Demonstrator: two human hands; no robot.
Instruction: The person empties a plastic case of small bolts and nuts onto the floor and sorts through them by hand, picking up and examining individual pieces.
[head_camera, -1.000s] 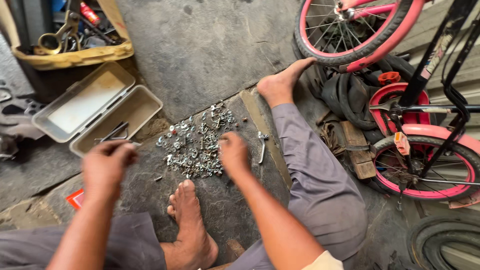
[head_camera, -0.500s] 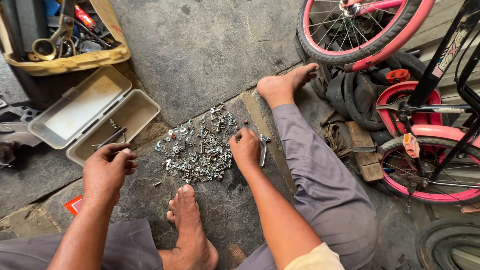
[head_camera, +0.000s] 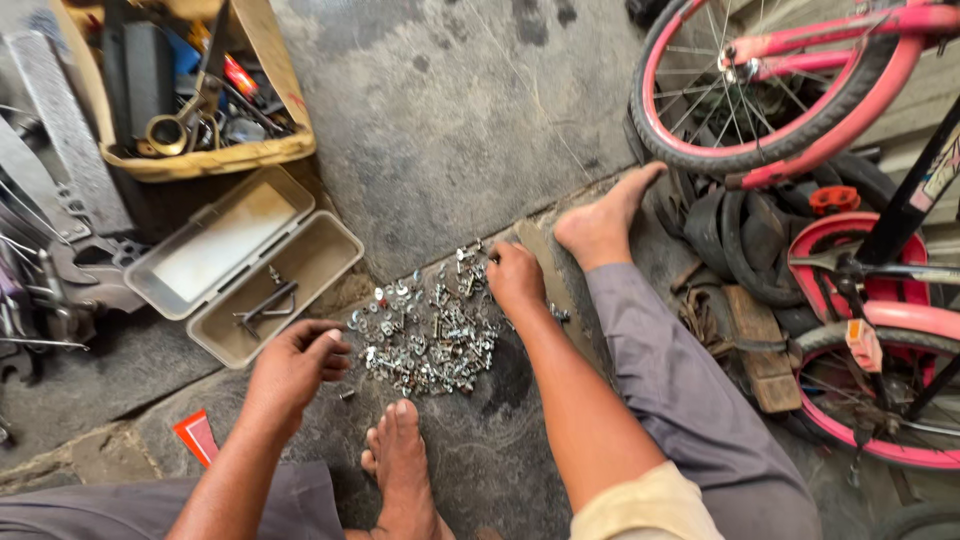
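Sitting on the concrete floor (head_camera: 450, 130) with a heap of small metal nuts and washers (head_camera: 430, 330) spread out between my hands. My right hand (head_camera: 515, 280) rests on the right edge of the heap, knuckles up, fingers curled down into the bits. That grip looks pressed together, but I can't tell if there's anything actually pinched under there since the fingertips are hidden. My left hand (head_camera: 295, 365) sits just off the left edge of the heap, fingers bunched together with the thumb against them, so a closed-up grip; whether a tiny piece is in it I honestly can't make out.

My left foot (head_camera: 400, 465) is planted just below the heap, toes almost touching the nearest bits. My right foot (head_camera: 600, 225) is stretched out past my right hand, up against the old rubber tyres (head_camera: 740, 240).

Above my left hand there's an open beige plastic case (head_camera: 245, 265), lid flipped back, with a couple of dark metal tools in the bottom half. Further up from that is a yellow crate (head_camera: 195, 90) stuffed with tools. A little orange scrap (head_camera: 197, 436) lies on the floor by my left forearm. Off to the right of my right hand, well apart, stands a pink bicycle (head_camera: 800, 100).
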